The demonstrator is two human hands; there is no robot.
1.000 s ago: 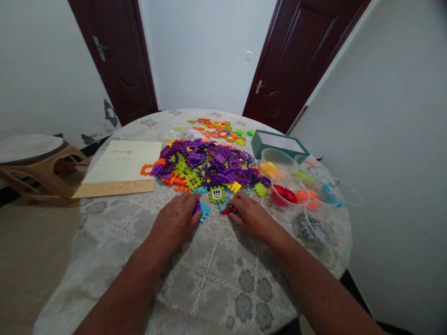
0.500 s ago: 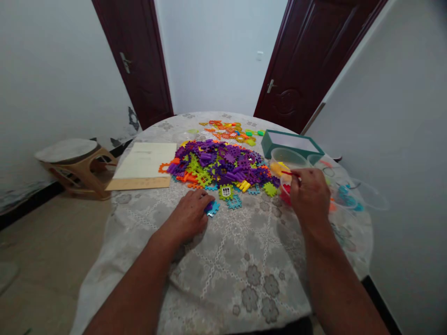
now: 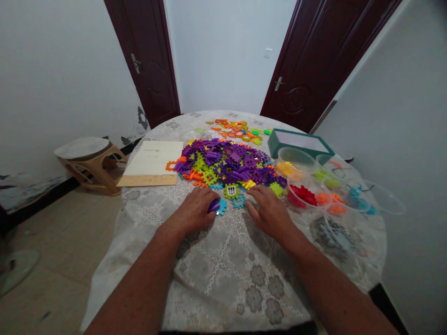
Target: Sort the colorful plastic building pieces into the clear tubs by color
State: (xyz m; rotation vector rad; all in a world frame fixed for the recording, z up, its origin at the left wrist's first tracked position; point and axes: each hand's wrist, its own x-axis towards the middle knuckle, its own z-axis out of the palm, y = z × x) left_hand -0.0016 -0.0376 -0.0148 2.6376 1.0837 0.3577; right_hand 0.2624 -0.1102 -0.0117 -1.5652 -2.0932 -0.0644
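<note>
My left hand (image 3: pixel 198 208) rests on the tablecloth, fingers curled over purple building pieces (image 3: pixel 213 205). A blue toothed building piece (image 3: pixel 222 206) pokes out beside its fingertips. My right hand (image 3: pixel 268 210) lies low over the table, thumb and fingers apart, with nothing visible in it. Just left of its thumb is a light blue square frame piece (image 3: pixel 239 201). Between the hands lies a green piece with a white window grid (image 3: pixel 231 190). Beyond them spreads a heap of mostly purple and green interlocking pieces (image 3: pixel 226 160).
Clear plastic tubs stand to the right, one with red pieces (image 3: pixel 303 195). Behind them is a green box (image 3: pixel 300 145). A pale board (image 3: pixel 153 158) lies at left. Orange pieces (image 3: pixel 230 128) are scattered at the back. A stool (image 3: pixel 91 163) stands on the floor.
My right hand has moved left, from above the tubs where it held a thin red thing, to beside the blue frame piece; the red thing no longer shows in it. My left hand stays at its pieces.
</note>
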